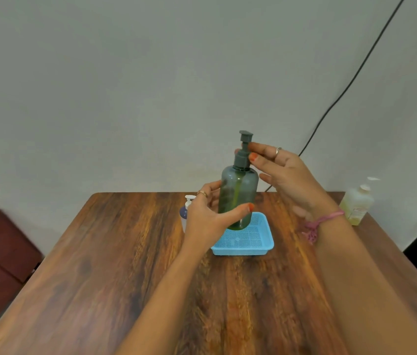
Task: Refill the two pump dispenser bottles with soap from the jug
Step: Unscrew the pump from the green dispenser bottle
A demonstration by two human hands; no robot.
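Left hand grips the green bottle upright over the blue basket; right hand pinches its pump collar. White bottle behind, jug far right on the wooden table, grey wall beyond.

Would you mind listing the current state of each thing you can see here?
green pump bottle: upright, pump on, held above the basket.
left hand: grips the bottle's body.
right hand: fingers at the pump collar.
white pump bottle: standing, capped, behind the left hand.
blue basket: on the table, empty.
soap jug: upright, capped.
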